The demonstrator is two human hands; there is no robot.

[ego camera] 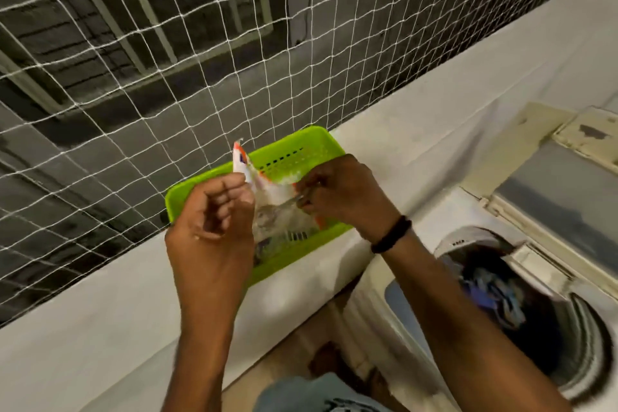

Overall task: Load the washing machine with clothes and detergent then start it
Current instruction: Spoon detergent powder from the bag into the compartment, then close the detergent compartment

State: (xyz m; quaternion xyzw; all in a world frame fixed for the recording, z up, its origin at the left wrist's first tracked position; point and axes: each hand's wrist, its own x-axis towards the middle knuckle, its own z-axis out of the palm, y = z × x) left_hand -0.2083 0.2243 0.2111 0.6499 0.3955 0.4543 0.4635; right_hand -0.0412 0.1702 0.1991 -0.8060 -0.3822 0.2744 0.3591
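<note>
A crumpled detergent packet (272, 201), whitish with orange and blue print, hangs over a lime-green plastic basket (301, 152) on the white ledge. My left hand (214, 211) pinches the packet's left top edge. My right hand (341, 192), with a black band at the wrist, pinches its right edge. Down at the right stands the top-loading washing machine (421, 221) with its lid up; dark and blue clothes (491, 298) lie in the drum.
A white mesh net (200, 53) closes the opening behind the ledge (100, 304). The machine's raised lid (551, 187) stands at the right, against the wall. My legs and the floor show at the bottom.
</note>
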